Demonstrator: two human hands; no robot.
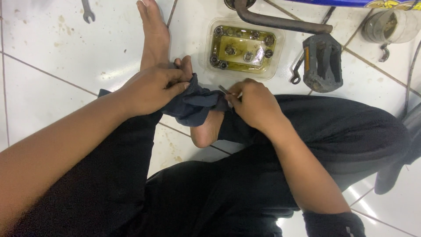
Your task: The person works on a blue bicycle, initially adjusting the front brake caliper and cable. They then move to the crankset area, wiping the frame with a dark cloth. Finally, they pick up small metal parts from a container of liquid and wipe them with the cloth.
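Observation:
I sit on a white tiled floor in black trousers, bare feet in front of me. My left hand (151, 90) grips a dark blue rag (193, 105) bunched over my foot. My right hand (252, 103) pinches a small thin metal part (224, 89) whose tip sticks out toward the rag. The two hands are close together, with the rag between them.
A clear plastic tray (280, 48) of yellowish oil with several bearings and nuts lies just beyond my hands. To its right are a black bicycle pedal (322, 63), a dark crank arm (280, 22) and a grimy jar (390, 26). A spanner (87, 12) lies at the far left.

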